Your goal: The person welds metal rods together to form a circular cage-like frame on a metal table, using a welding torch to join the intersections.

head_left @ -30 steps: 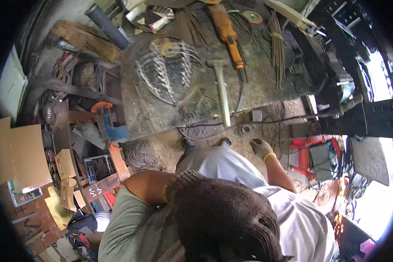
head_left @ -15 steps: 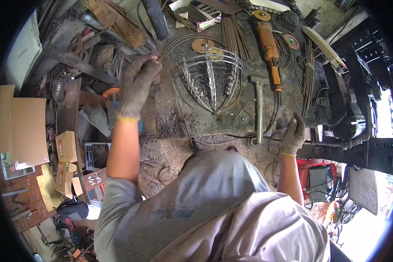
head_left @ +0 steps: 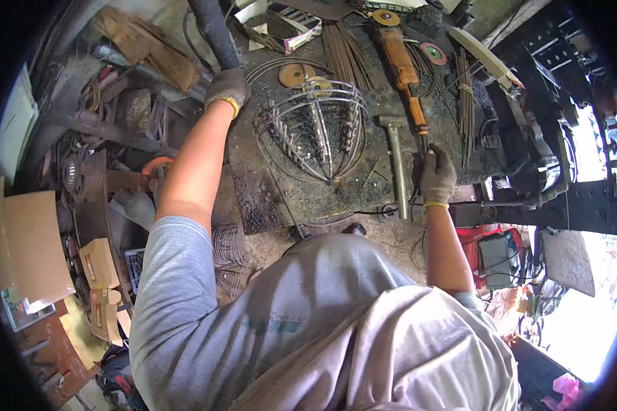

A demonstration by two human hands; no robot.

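My gloved left hand (head_left: 227,88) is stretched to the table's far left and closed round the lower end of a thick dark tube (head_left: 214,33); its fingertips are mostly hidden. My gloved right hand (head_left: 438,177) is at the table's near right side, fingers curled beside the cord below an orange angle grinder (head_left: 401,67). Whether the cord is in those fingers is hidden. Just left of that hand lies a metal hammer (head_left: 397,161). Between my hands rests a cage-like frame of bent metal rods (head_left: 319,130), its ribs lined with rough bits, narrowing to a point toward me.
Round discs (head_left: 297,75) lie behind the frame. Bundles of thin rods (head_left: 346,51) and an open box of rods (head_left: 281,31) are at the back. Dark machinery (head_left: 528,137) stands on the right. Scrap metal and cardboard boxes (head_left: 103,264) crowd the left; wire coils (head_left: 230,253) lie below the table.
My left hand has reached farther forward to the dark tube. My right hand has moved forward and left, up beside the grinder's cord. The view has shifted slightly.
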